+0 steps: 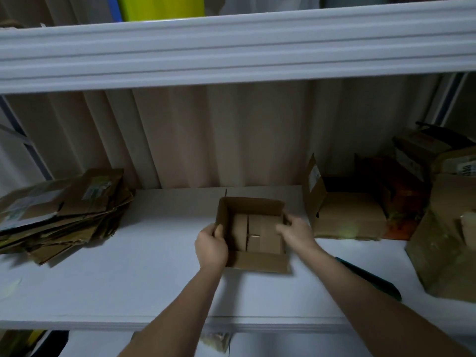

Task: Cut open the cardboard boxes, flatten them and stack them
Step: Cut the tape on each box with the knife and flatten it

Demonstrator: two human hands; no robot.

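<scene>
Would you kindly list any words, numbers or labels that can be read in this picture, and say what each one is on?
No text reads in full.
"080" or similar: partly cut-off digits on the white label of the far-right box; uncertain.
Label on the open box's flap: too small to read.
Labels on the flattened cardboard stack: blurred, unreadable.
The small open box held by the left hand and right hand shows no text.

Flattened stack (59, 215) blurred; right boxes (448, 238) cropped.
</scene>
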